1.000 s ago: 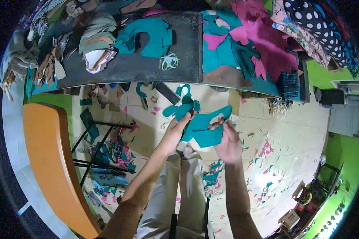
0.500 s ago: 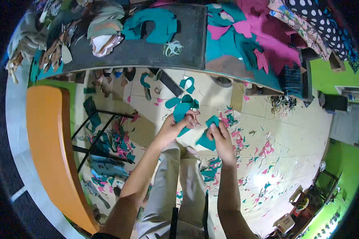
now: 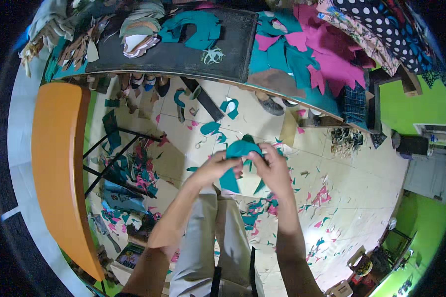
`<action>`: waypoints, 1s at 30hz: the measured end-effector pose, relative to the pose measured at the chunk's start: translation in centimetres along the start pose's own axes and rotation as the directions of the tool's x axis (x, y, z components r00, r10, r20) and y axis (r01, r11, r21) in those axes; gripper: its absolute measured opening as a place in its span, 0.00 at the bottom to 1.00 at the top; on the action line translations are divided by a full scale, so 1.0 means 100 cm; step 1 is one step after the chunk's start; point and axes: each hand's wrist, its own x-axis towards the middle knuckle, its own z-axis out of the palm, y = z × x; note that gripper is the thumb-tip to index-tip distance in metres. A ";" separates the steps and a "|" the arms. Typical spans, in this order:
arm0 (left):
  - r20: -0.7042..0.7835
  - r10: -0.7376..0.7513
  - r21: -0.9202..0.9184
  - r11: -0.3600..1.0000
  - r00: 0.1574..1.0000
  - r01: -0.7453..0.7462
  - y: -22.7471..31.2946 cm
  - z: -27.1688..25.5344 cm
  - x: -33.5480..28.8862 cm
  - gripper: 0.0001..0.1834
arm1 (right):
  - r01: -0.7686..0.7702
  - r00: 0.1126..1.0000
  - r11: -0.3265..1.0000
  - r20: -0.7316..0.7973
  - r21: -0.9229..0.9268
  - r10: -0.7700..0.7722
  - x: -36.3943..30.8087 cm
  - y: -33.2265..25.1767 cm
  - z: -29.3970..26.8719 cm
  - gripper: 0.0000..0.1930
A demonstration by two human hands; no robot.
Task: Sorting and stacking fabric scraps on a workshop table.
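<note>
Both hands are on a teal U-shaped cut piece (image 3: 240,148), raised over the floor in front of my knees. My left hand (image 3: 217,167) is closed on its left side, thumb pointing inward, and one leg of the piece hangs below. With thumb and fingers, my right hand (image 3: 270,171) grips the right side of the curve. The two hands are nearly touching. I cannot tell whether it is a single layer or several. A similar stack of teal U-shaped pieces (image 3: 203,27) lies on the dark tabletop.
Beyond my hands stands a long worktable (image 3: 168,62) with pink sheets (image 3: 327,42) and pale strings (image 3: 213,56). An orange panel (image 3: 59,173) and a black metal frame (image 3: 106,166) are on the left. Teal and pink scraps (image 3: 322,196) litter the tiled floor.
My hands were apart, each with teal material; they have come together and the U-shaped piece now spans between them. The view has shifted slightly.
</note>
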 end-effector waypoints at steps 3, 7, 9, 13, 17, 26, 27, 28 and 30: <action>0.039 -0.100 -0.104 0.989 0.994 0.103 0.027 -0.004 0.010 0.19 | -0.202 0.977 0.925 0.137 0.323 0.165 0.020 0.004 -0.021 0.11; 0.105 -0.178 -0.051 0.982 0.978 0.184 0.056 -0.002 0.023 0.23 | -0.005 0.997 0.963 -0.078 0.268 0.026 0.053 0.006 -0.034 0.10; -0.011 -0.041 -0.191 0.981 0.999 0.038 0.068 -0.002 0.026 0.22 | 0.248 0.941 0.957 -0.270 0.148 -0.202 0.083 -0.001 -0.042 0.11; -0.187 -0.022 -0.412 0.909 0.982 -0.058 0.083 -0.005 0.039 0.13 | 0.180 0.706 0.866 -0.551 -0.467 -0.444 0.174 0.018 -0.051 0.22; -0.092 0.094 -0.516 0.847 0.991 -0.128 0.081 -0.020 0.043 0.11 | -0.008 0.731 0.818 -0.561 -0.575 -0.387 0.217 0.004 -0.041 0.27; -0.186 0.064 -0.483 0.863 0.980 -0.148 0.083 -0.024 0.038 0.08 | 0.218 0.876 0.974 -0.426 -0.066 -0.225 0.234 -0.001 -0.108 0.21; -0.194 0.090 -0.468 0.867 0.977 -0.173 0.080 -0.027 0.039 0.08 | 0.296 0.939 0.867 -0.288 0.401 -0.187 0.228 0.001 -0.121 0.19; -0.200 0.115 -0.454 0.869 0.973 -0.197 0.076 -0.029 0.041 0.09 | 0.241 0.966 0.573 -0.138 0.783 -0.217 0.222 0.003 -0.131 0.16; -0.242 0.099 -0.468 0.860 0.965 -0.206 0.070 -0.031 0.043 0.09 | 0.053 0.978 0.376 0.029 0.925 -0.208 0.198 -0.017 -0.142 0.15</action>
